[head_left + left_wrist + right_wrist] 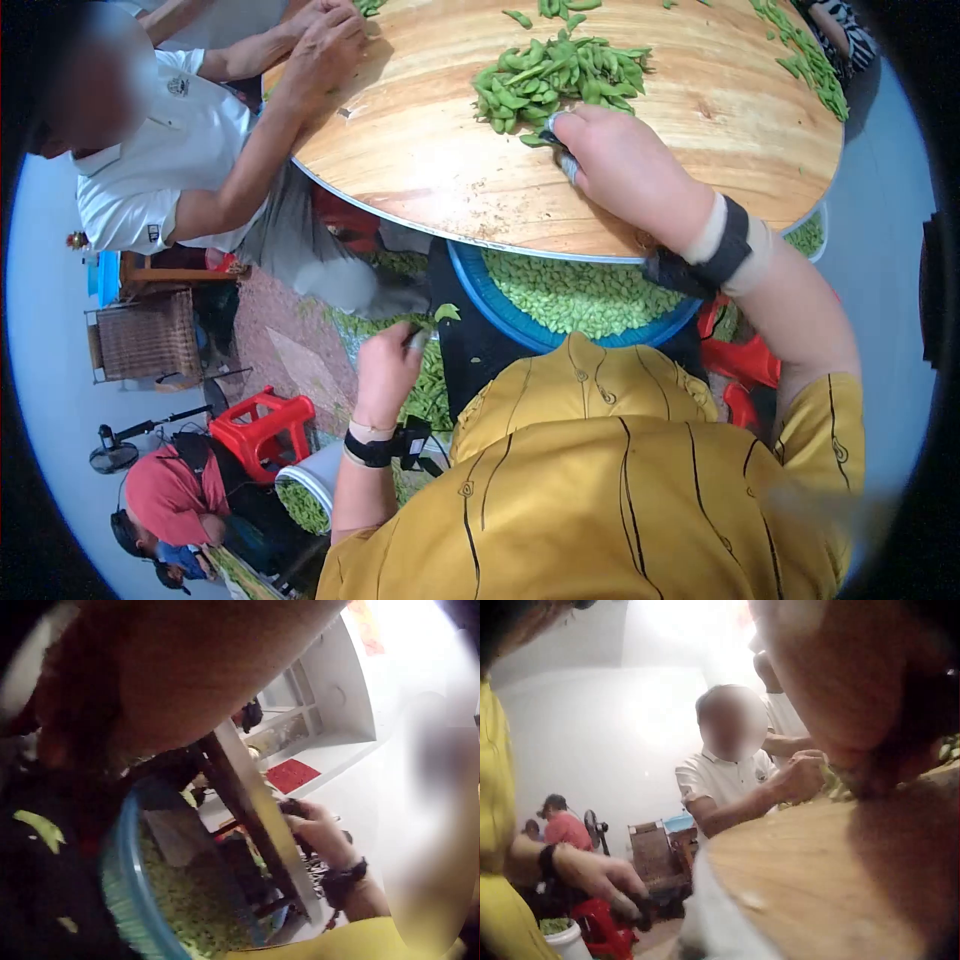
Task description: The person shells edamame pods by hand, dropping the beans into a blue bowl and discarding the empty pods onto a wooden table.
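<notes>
My right hand (628,165) is over the round wooden table at the near edge of a heap of green soybean pods (560,75). Grey wrapping covers parts of its thumb and a finger, and its fingertips pinch a soybean pod (533,140). My left hand (388,375) hangs below the table edge, left of a blue basket (470,300) of shelled beans, fingers loosely bent. A green pod shell (447,313) shows just beyond its fingertips, apart from them. The right wrist view shows the left hand (604,877) with its fingers pointing down.
A person in a white shirt (170,150) works at the table's left side. More pods (815,75) lie along its right edge. Red stools (262,430), a white bucket (315,480) and pods on the floor (428,390) are at lower left.
</notes>
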`<state>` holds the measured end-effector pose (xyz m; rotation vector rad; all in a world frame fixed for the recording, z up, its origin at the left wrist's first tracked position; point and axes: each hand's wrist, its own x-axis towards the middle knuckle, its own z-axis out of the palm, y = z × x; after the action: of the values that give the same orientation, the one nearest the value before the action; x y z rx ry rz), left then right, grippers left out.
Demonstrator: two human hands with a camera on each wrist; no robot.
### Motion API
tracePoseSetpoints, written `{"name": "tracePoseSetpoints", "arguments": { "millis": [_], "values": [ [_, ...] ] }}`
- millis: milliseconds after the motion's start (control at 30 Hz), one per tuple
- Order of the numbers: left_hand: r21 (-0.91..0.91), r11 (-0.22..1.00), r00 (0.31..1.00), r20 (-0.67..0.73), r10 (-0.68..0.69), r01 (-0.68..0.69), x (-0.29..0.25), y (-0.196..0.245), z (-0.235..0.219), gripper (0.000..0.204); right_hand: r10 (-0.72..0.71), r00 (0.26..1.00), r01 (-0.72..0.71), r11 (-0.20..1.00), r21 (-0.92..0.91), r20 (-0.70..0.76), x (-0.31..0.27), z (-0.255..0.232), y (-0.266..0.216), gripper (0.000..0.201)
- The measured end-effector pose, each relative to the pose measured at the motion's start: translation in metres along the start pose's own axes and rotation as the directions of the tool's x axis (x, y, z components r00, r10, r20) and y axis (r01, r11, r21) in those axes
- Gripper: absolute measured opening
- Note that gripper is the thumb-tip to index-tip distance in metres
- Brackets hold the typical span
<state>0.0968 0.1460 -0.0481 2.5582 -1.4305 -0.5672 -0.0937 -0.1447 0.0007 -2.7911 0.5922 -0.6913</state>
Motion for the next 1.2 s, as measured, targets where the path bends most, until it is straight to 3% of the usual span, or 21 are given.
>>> {"name": "tracePoseSetpoints", "arguments": {
  "millis": [33,67,133,200,233,267,333,367,433,500,567,600,667,733,800,933,1000,1067,1133,1167,1200],
  "values": [
    [-0.12,0.99,0.997,0.005,0.076,-0.075,0.005,0.015,-0.008,0.014,-0.004,1.0,0.004,1.0,-0.001,-0.011,0.003,0.0,0.001,0.009],
    [-0.114,0.99,0.997,-0.004,0.078,-0.078,0.011,0.028,-0.011,0.014,0.012,0.999,-0.012,1.0,-0.013,0.037,0.005,-0.001,0.002,0.009],
    [-0.567,0.806,0.979,-0.006,0.203,-0.171,0.02,0.056,-0.013,0.018,0.029,0.996,-0.026,0.999,-0.028,0.083,0.004,-0.002,0.002,0.009],
    [-0.665,0.726,0.97,0.015,0.243,-0.172,0.026,0.091,-0.025,0.021,0.032,0.998,-0.033,0.999,0.02,0.053,-0.007,-0.006,-0.001,0.01],
    [-0.682,0.69,0.952,-0.033,0.303,-0.243,0.033,0.105,-0.026,0.022,0.11,0.991,-0.115,0.991,0.066,0.073,-0.013,-0.01,-0.004,0.013],
    [-0.686,0.685,0.952,-0.038,0.304,-0.246,0.037,0.12,-0.027,0.022,0.106,0.992,-0.111,0.992,0.059,0.075,-0.02,-0.015,-0.009,0.013],
    [-0.896,0.44,0.975,0.05,0.215,-0.051,0.045,0.145,-0.029,0.022,0.305,0.947,-0.322,0.895,0.309,0.104,-0.034,-0.026,-0.019,0.016],
    [-0.9,0.434,0.976,0.049,0.214,-0.05,0.051,0.152,-0.027,0.022,0.373,0.917,-0.398,0.825,0.402,0.142,-0.039,-0.029,-0.023,0.017],
    [-0.832,0.542,0.971,0.016,0.239,-0.12,0.057,0.161,-0.022,0.022,0.362,0.923,-0.384,0.844,0.376,0.131,-0.044,-0.027,-0.021,0.016],
    [-0.841,0.525,0.977,-0.023,0.211,-0.133,0.058,0.162,-0.019,0.022,0.356,0.928,-0.372,0.856,0.36,0.111,-0.044,-0.023,-0.019,0.015],
    [-0.841,0.52,0.98,-0.057,0.188,-0.149,0.059,0.16,-0.015,0.021,0.191,0.981,-0.175,0.929,0.327,-0.019,-0.035,-0.016,-0.018,0.014],
    [-0.862,0.489,0.985,-0.062,0.161,-0.134,0.058,0.158,-0.013,0.021,0.2,0.98,-0.18,0.925,0.335,-0.024,-0.032,-0.013,-0.018,0.014],
    [-0.901,0.421,0.992,-0.071,0.103,-0.108,0.054,0.155,-0.01,0.02,0.078,0.993,-0.094,0.974,0.204,0.084,-0.024,-0.009,-0.019,0.014],
    [-0.888,0.45,0.993,-0.052,0.105,-0.094,0.051,0.154,-0.015,0.021,0.097,0.986,-0.12,0.977,0.175,0.137,-0.021,-0.009,-0.022,0.016],
    [-0.918,0.397,0.995,0.052,0.086,0.014,0.049,0.154,-0.016,0.021,0.187,0.971,-0.222,0.935,0.275,0.148,-0.024,-0.013,-0.026,0.018],
    [-0.96,0.277,0.991,0.069,0.114,0.035,0.051,0.16,-0.015,0.022,0.216,0.966,-0.254,0.884,0.392,0.14,-0.046,-0.025,-0.047,0.019],
    [-0.996,0.08,0.984,0.062,0.169,0.049,0.055,0.161,-0.008,0.022,0.209,0.975,-0.221,0.86,0.459,0.078,-0.057,-0.026,-0.052,0.018],
    [-0.992,0.103,0.98,0.085,0.18,0.067,0.056,0.162,-0.009,0.021,0.209,0.968,-0.251,0.804,0.539,0.138,-0.063,-0.033,-0.046,0.02],
    [-0.988,0.047,0.973,0.154,0.169,0.149,0.053,0.165,-0.014,0.02,0.418,0.839,-0.51,0.384,0.77,0.347,-0.068,-0.042,-0.045,0.025],
    [-0.987,0.061,0.98,0.155,0.124,0.148,0.052,0.168,-0.017,0.02,0.441,0.837,-0.522,0.462,0.717,0.324,-0.073,-0.04,-0.041,0.029],
    [-0.986,0.063,0.979,0.16,0.126,0.153,0.052,0.167,-0.016,0.02,0.445,0.834,-0.525,0.459,0.717,0.326,-0.074,-0.043,-0.041,0.029]
  ]
}}
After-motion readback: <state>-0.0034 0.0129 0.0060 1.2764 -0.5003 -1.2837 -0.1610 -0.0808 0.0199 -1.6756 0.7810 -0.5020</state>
